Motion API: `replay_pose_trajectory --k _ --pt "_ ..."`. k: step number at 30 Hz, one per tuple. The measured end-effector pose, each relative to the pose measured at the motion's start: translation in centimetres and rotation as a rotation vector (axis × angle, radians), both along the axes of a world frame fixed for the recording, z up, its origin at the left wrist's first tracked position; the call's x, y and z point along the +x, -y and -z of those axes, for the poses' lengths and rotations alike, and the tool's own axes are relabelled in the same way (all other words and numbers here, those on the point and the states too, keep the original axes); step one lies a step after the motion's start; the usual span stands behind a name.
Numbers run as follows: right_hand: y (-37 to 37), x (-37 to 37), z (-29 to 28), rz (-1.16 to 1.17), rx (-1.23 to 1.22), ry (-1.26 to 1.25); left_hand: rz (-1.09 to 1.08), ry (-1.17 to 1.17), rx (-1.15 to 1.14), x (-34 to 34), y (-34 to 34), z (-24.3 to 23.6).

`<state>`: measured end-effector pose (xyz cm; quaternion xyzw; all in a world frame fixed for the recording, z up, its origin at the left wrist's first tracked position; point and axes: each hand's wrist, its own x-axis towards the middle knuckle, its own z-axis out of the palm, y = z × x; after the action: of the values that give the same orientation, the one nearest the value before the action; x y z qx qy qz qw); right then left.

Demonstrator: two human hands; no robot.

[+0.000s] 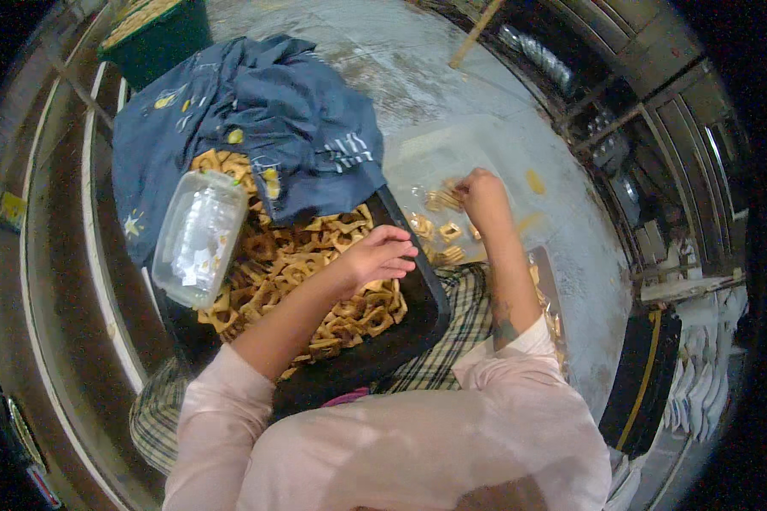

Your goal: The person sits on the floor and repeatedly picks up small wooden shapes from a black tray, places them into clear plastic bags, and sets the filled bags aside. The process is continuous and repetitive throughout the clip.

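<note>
My left hand (382, 257) hangs over the right side of a black crate (430, 311), its fingers stretched out and holding nothing I can see. Golden-brown snack pieces (307, 268), many ring-shaped or with a hole, fill the crate. To the right, my right hand (483, 200) reaches down with its fingertips pinched together beside small clear packs of snack pieces (441, 201). What those fingers hold, if anything, is hidden. The packs lie by a clear plastic sheet (452, 149) on the floor.
A clear plastic tub (200, 238) rests tilted on the crate's left side. Blue cloth (256, 119) covers the crate's far part. A green container (162, 38) stands far left, a filled clear bag (547, 294) beside my right forearm. Steps (102, 247) rise at left; shelving (639, 128) lines the right.
</note>
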<state>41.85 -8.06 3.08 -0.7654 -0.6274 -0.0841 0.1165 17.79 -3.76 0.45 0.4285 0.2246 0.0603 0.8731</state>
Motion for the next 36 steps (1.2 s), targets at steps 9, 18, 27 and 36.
replay_pose_trajectory --k 9,18,27,36 --pt "-3.7 -1.5 7.1 0.09 -0.983 -0.284 -0.189 -0.105 0.314 3.4 0.1 4.6" --pt "-8.6 -21.4 -1.4 -0.527 -0.43 -0.283 -0.774 -0.128 0.751 -11.2 -3.0 1.8" --pt "-5.9 -17.3 -1.6 -0.428 -0.445 -0.16 -0.602 -0.284 0.942 -5.7 -2.2 1.3" --pt "-4.2 4.3 2.4 -0.185 -0.587 -0.168 0.0 -0.075 1.52 13.7 -4.3 2.9"
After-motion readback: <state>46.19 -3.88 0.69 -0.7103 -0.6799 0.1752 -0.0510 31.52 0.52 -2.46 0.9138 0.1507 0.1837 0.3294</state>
